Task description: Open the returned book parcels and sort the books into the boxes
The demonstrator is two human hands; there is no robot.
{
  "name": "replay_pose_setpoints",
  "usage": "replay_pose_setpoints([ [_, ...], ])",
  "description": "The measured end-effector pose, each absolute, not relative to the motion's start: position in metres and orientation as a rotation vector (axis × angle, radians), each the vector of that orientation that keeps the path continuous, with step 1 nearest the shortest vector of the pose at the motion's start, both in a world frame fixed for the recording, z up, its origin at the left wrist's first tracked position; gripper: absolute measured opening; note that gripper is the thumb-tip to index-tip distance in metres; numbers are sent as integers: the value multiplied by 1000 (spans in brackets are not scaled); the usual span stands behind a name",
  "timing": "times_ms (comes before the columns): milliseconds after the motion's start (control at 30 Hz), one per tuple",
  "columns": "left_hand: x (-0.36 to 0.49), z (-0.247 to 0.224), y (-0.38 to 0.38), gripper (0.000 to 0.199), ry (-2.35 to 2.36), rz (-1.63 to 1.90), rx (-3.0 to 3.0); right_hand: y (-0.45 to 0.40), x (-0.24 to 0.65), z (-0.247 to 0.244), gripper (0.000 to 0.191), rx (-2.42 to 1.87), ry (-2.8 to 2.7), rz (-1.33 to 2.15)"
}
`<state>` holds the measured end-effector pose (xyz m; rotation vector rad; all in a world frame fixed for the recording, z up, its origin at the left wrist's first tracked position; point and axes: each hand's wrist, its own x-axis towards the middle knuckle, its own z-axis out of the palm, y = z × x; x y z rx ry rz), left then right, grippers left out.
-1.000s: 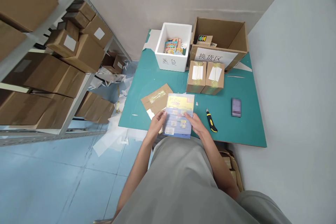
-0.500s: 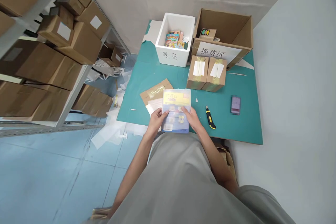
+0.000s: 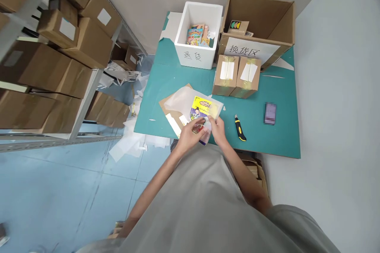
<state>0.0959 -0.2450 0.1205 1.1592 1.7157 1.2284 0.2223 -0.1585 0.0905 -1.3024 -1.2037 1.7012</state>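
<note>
A yellow and purple book (image 3: 204,106) is tilted just above the table's near edge, in front of my body. A translucent wrapping sheet (image 3: 181,101) spreads out from behind it to the left, and part of it covers the book's right side. My right hand (image 3: 218,130) grips the book's right side through the sheet, thumb on top. Across the lower left of the cover reaches my left hand (image 3: 191,135), thumb and fingers apart, with the cover showing between them. Under the sheet lies a flat piece of brown cardboard (image 3: 172,115) with white labels.
On the green table (image 3: 160,75) stand a white foam box (image 3: 194,60) with books, a large carton (image 3: 271,53) and two small taped boxes (image 3: 227,74). A yellow-black utility knife (image 3: 240,128) and a phone (image 3: 270,113) lie right. Shelved boxes (image 3: 89,43) fill the left.
The translucent sheet has come away from the book's left part and spread leftward, baring the cover. The book has turned clockwise, and my left hand has moved from its edge onto the cover.
</note>
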Motion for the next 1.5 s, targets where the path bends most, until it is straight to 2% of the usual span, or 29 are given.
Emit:
replay_pose_setpoints([
  [133, 73, 112, -241, 63, 1932, 1296, 985, -149, 234, 92, 57, -1145, -986, 1859],
  [200, 64, 111, -242, 67, 1826, 1221, 767, -149, 236, 97, 57, -1082, -907, 1948],
  [300, 61, 114, -247, 63, 1505, 1084, 419, -149, 234, 102, 57, -1073, -882, 1998],
  [400, 64, 116, -253, 59, 1407, 1133, 224, -147, 225, 97, 59, -1094, -913, 2019],
  [533, 64, 113, -263, 60, 1389, 1252, 119, -142, 207, 77, 61, -1107, -1018, 1988],
  [633, 55, 106, -269, 65, 1482, 1357, 109, -142, 195, 63, 65, -1217, -1221, 1759],
  [700, 45, 101, -271, 66, 1595, 1415, 99, -146, 188, 60, 62, -1263, -1365, 1667],
  [833, 19, 99, -269, 64, 1643, 1450, 46, -158, 167, 71, 61, -1154, -1500, 1819],
  [1167, -58, 114, -259, 60, 1576, 1382, 120, -173, 104, 89, 65, -1306, -974, 2246],
  [1367, -133, 112, -277, 57, 1501, 1440, 89, -192, 50, 81, 62, -1249, -875, 2333],
  [1500, -217, 107, -287, 55, 1528, 1519, 18, -209, 14, 73, 60, -1332, -827, 2301],
])
